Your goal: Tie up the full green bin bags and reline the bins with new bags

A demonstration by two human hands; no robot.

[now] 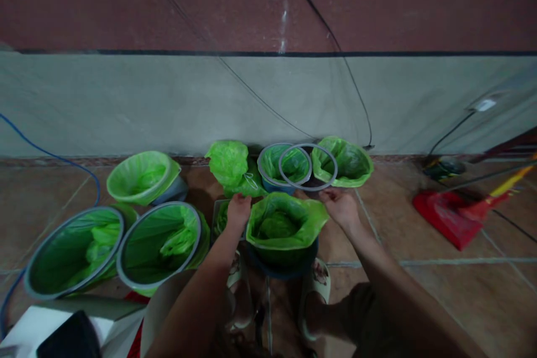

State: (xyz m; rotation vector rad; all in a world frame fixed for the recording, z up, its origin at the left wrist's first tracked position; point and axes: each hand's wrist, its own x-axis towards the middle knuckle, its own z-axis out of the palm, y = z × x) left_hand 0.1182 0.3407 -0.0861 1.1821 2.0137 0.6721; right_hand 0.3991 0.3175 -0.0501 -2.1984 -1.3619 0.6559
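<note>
Between my feet stands a dark blue bin with a green trash bag point(289, 238) lining it, the bag's edge folded out over the rim. My left hand point(239, 211) is closed at the bag's left edge, its fingertips small and dim. On the opposite side my right hand point(339, 207) is closed at the bag's right corner, which is drawn out past the bin toward it. Just beyond the hands, a loose grey ring point(334, 163) overlaps a blue bin point(262, 174) with a green liner and a neighbouring green-lined bin point(356, 170).
At left are three more green-lined bins point(121, 224) point(197, 235) point(168, 193). A tied green bag point(227, 163) leans near the wall. A red dustpan point(448, 218) lies right. Cables hang down the wall; a white box point(33, 324) sits at lower left.
</note>
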